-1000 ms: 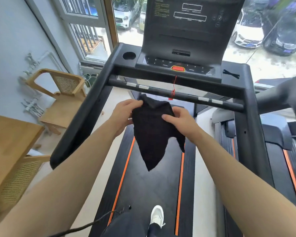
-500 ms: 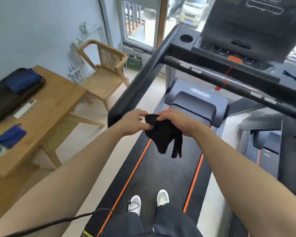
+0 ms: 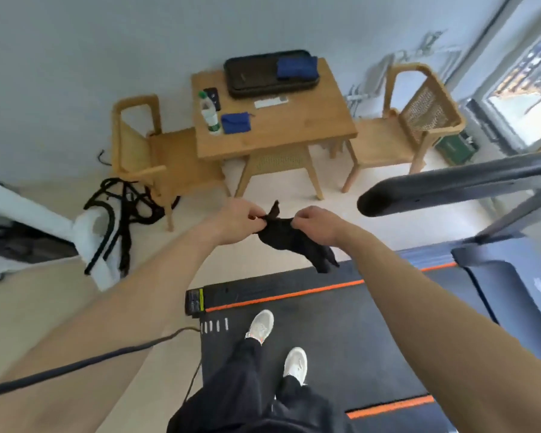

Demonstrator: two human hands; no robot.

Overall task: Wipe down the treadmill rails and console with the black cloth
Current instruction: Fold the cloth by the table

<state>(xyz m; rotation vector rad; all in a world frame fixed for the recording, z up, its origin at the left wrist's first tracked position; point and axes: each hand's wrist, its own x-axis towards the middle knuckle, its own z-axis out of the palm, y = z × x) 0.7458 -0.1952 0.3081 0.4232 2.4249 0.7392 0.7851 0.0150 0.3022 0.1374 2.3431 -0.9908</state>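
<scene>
Your left hand point(image 3: 236, 218): it is at about 11 o'clock from your feet, raised in front of you; the fingers are pinched together on one top edge of the black cloth point(image 3: 297, 242).
Your right hand point(image 3: 314, 223): it is just beside the left one, toward 1 o'clock; its fingers are also closed on the top edge of the cloth.
Black cloth: it is held in the air between your two hands. A small corner stands up above the fingers in the gap between the hands, and the bigger part hangs down below your right hand, toward 4 o'clock, ending in loose points above the orange stripe point(image 3: 281, 296).
Cloth and fingers: the fingertips of both hands touch the cloth at its upper edge only; the hanging part is free and touches nothing.
Treadmill rail point(image 3: 450, 192): a dark rail with a rounded end, at 2 o'clock from your hands, apart from the cloth.
Treadmill belt point(image 3: 341, 332): it is under you; your two white shoes point(image 3: 261, 326) stand on it.
Wooden table point(image 3: 294, 132): at 12 o'clock, well apart from your hands; on it there are a dark case point(image 3: 250, 78), a bottle point(image 3: 208, 114) and a blue pouch point(image 3: 235, 122).
Chairs point(image 3: 416, 120): one at each side of the table.
Console: it is not in this view.
</scene>
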